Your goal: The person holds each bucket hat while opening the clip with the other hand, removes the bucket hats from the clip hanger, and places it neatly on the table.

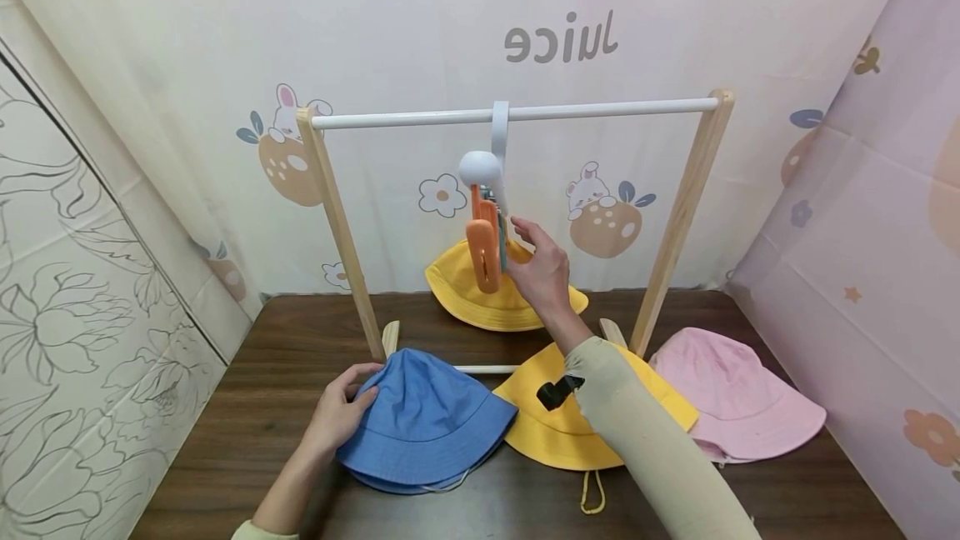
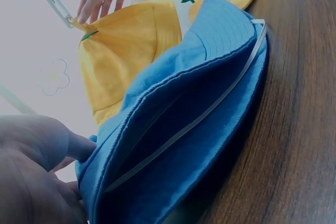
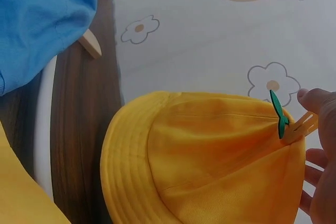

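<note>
A yellow bucket hat (image 1: 495, 307) with a green leaf tab (image 3: 281, 116) hangs by its crown from an orange clip (image 3: 300, 129). This clip belongs to a white hanger (image 1: 480, 167) with orange and teal clips, hooked over a rack's rod. My right hand (image 1: 542, 267) is beside the clip and crown, its fingers and thumb apart and loosely extended. On the table at front left lies a blue bucket hat (image 1: 427, 415), an elastic cord (image 2: 184, 129) across its opening. My left hand (image 1: 341, 411) grips its crown side between thumb and fingers, the fingers partly hidden behind the cloth.
The wooden rack (image 1: 337, 232) has a white top rod (image 1: 600, 111) and a low white crossbar (image 1: 483, 369). A second yellow hat (image 1: 555, 432) lies under my right forearm, and a pink hat (image 1: 750, 398) sits to its right. Printed curtains (image 1: 390, 32) stand behind the dark wooden table (image 1: 247, 407).
</note>
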Tool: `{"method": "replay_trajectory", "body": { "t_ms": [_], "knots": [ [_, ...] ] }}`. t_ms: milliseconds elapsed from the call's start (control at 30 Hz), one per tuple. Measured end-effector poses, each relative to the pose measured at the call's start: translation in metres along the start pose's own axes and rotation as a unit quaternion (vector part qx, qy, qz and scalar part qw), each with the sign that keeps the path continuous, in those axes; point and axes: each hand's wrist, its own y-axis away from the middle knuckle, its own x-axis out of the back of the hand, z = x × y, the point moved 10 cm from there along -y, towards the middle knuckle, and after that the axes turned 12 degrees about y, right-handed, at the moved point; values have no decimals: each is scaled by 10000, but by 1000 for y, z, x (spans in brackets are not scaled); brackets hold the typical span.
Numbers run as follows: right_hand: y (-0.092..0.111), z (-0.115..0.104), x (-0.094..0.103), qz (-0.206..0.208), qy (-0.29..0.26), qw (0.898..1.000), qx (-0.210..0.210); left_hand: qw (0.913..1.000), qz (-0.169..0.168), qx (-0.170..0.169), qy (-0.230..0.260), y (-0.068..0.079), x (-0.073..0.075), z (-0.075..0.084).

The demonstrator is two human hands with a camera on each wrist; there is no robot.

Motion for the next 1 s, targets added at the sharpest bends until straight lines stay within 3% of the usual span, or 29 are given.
{"method": "replay_trajectory", "body": {
  "t_ms": [600,700,800,900,1000],
  "knots": [
    [4,0,-3,-140,23,9998,-106,9983,-361,-42,-458,0,-1,-7],
    [5,0,-4,-164,0,9998,-138,9975,-400,-359,-455,-8,2,-20],
    [5,0,-5,-185,1,9997,-144,9960,-436,-611,-480,-22,6,-44],
    [5,0,-5,-176,23,9998,-102,9972,-416,-458,-418,-38,10,-73],
    [6,0,-4,-129,88,9999,-54,9976,-377,-337,-476,-42,11,-81]
  ]
}}
